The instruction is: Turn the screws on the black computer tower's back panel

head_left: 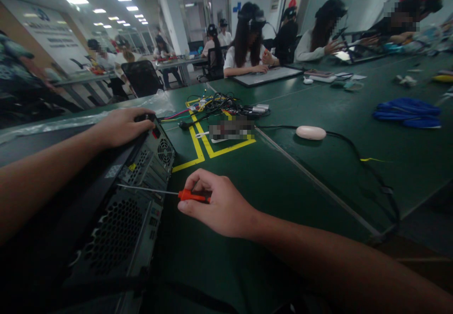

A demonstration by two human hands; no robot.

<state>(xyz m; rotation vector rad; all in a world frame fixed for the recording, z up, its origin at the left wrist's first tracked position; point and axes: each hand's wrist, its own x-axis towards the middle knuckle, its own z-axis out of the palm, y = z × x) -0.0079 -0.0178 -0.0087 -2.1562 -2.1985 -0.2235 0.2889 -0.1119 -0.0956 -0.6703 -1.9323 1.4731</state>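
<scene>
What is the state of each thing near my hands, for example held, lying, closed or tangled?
left hand, resting on top of the computer case, fingers curled.
right hand, closed around the screwdriver handle.
screwdriver, held level, tip at the case's rear panel.
computer case, lying on the green table, rear panel facing the right hand.
cables, tangled, loose on the table.
white oval case, closed, lying flat.

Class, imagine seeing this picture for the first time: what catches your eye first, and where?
Front and centre, the right hand holds a red-handled screwdriver, its shaft reaching to the back panel of a computer case at left. The left hand rests on the case's top edge. Beyond, yellow tape lines and tangled cables mark the green table.
</scene>
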